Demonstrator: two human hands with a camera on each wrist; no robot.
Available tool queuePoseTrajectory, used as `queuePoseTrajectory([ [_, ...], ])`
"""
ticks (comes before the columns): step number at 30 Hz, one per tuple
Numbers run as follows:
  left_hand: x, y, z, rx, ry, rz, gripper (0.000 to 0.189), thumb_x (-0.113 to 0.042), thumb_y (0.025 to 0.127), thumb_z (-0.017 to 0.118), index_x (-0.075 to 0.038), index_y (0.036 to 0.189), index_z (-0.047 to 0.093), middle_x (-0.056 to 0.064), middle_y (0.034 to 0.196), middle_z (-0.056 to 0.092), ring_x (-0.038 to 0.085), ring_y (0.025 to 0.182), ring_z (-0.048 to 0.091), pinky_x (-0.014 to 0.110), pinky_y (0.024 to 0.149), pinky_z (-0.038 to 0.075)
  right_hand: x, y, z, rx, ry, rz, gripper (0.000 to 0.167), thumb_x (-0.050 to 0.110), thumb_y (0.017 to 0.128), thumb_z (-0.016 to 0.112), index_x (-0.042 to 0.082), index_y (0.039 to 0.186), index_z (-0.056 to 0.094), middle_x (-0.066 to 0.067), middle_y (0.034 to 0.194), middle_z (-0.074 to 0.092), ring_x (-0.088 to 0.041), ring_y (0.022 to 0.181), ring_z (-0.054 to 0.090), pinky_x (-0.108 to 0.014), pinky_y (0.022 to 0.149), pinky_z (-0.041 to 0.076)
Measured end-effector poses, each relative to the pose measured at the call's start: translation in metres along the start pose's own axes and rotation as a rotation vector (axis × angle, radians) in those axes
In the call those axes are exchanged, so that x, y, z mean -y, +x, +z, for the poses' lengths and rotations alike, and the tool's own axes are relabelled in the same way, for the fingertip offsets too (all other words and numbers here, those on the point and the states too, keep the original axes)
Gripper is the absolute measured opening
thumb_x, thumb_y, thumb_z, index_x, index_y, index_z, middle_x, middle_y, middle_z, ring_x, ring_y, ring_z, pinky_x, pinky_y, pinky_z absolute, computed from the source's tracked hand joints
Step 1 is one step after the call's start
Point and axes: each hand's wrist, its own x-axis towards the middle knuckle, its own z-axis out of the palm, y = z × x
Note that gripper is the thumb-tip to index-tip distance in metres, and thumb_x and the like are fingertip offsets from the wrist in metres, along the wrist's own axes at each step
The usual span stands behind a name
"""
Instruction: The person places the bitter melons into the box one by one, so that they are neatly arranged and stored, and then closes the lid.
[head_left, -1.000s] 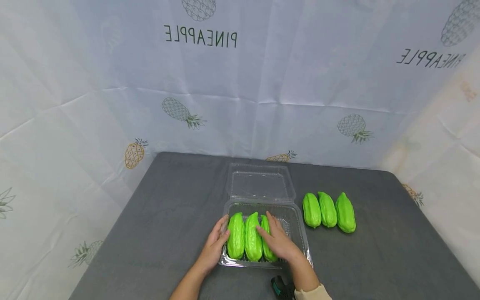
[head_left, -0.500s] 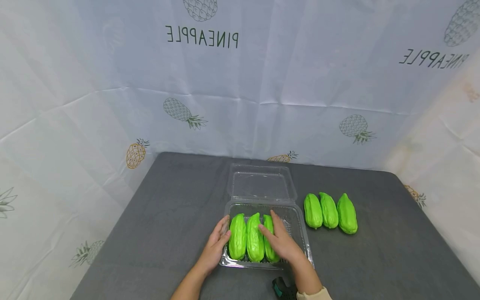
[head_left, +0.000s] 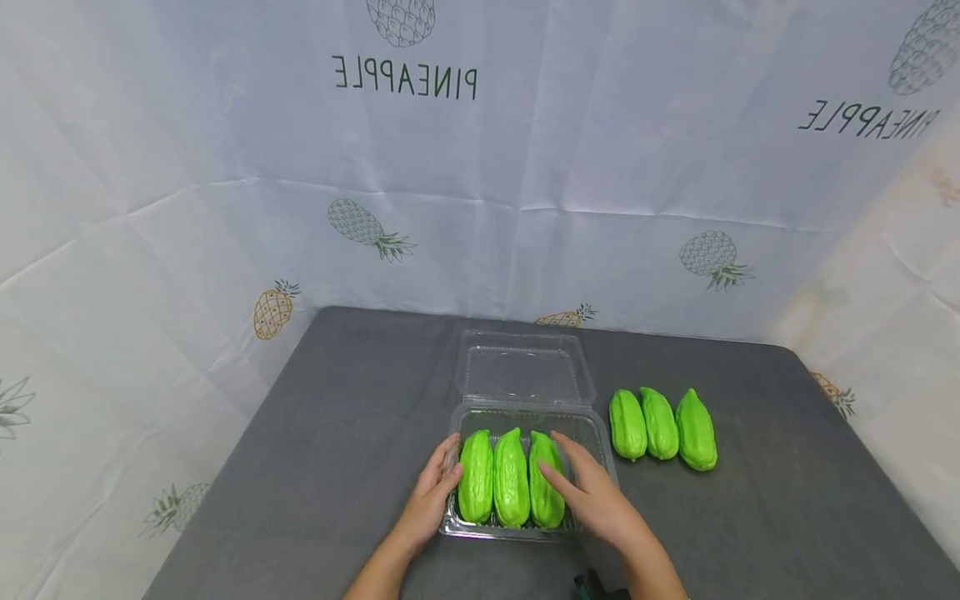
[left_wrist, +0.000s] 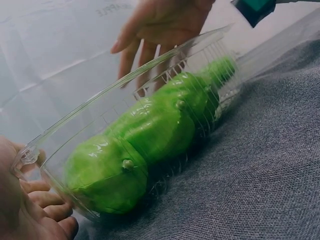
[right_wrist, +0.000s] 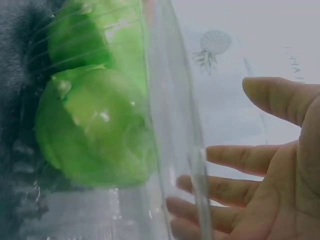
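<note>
A clear plastic clamshell box (head_left: pixel 525 533) lies with its lid (head_left: pixel 521 375) folded back. Three bright green bitter melons stand side by side in its base: a left one (head_left: pixel 476 479), a middle one (head_left: pixel 512 479) and a right one (head_left: pixel 547 496). My left hand (head_left: pixel 426 504) holds the box's left side, thumb over the rim and fingers along the outside wall. Over the base's right part is my right hand (head_left: pixel 596 504), fingers spread and nothing in its grasp. In the right wrist view its fingers (right_wrist: pixel 240 155) show apart from the melons.
Another three bitter melons lie in a row on the grey table to the right: one (head_left: pixel 627 425), a second (head_left: pixel 660 423) and a third (head_left: pixel 697 430). A small black and green object (head_left: pixel 592 586) shows near my right wrist. A pineapple-print curtain (head_left: pixel 525 150) hangs behind.
My right hand has moved right and back off the right melon, letting go of it, so more of that melon shows. My left hand stays at the box's left side.
</note>
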Motion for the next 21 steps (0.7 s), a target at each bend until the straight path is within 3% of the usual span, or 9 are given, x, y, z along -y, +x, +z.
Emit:
queuePoseTrajectory([
  [6, 0.0, -0.001, 0.001, -0.002, 0.003, -0.005, 0.057, -0.019, 0.1, 0.039, 0.009, 0.144, 0.016, 0.029, 0.151, 0.015, 0.041, 0.141, 0.011, 0.001, 0.099, 0.019, -0.006, -0.011, -0.008, -0.043, 0.008, -0.033, 0.055, 0.033, 0.097, 0.049, 0.004, 0.142, 0.036, -0.021, 0.146, 0.036, -0.044, 0.135, 0.031, -0.061, 0.102, 0.033],
  [14, 0.002, 0.0, 0.001, -0.005, -0.004, 0.002, 0.056, -0.017, 0.1, 0.039, 0.01, 0.143, 0.016, 0.031, 0.15, 0.015, 0.042, 0.141, 0.011, 0.001, 0.099, 0.02, -0.024, -0.013, -0.021, -0.221, -0.008, -0.169, 0.044, 0.024, 0.099, 0.046, 0.004, 0.138, 0.043, -0.02, 0.146, 0.037, -0.043, 0.134, 0.032, -0.063, 0.099, 0.035],
  [21, 0.001, 0.0, 0.001, -0.01, 0.004, 0.002, 0.056, -0.017, 0.1, 0.04, 0.01, 0.143, 0.017, 0.03, 0.151, 0.016, 0.041, 0.141, 0.011, 0.001, 0.099, 0.019, -0.047, -0.005, -0.035, -0.357, -0.02, -0.184, 0.043, 0.016, 0.096, 0.053, 0.002, 0.135, 0.045, -0.023, 0.146, 0.035, -0.047, 0.132, 0.031, -0.066, 0.094, 0.036],
])
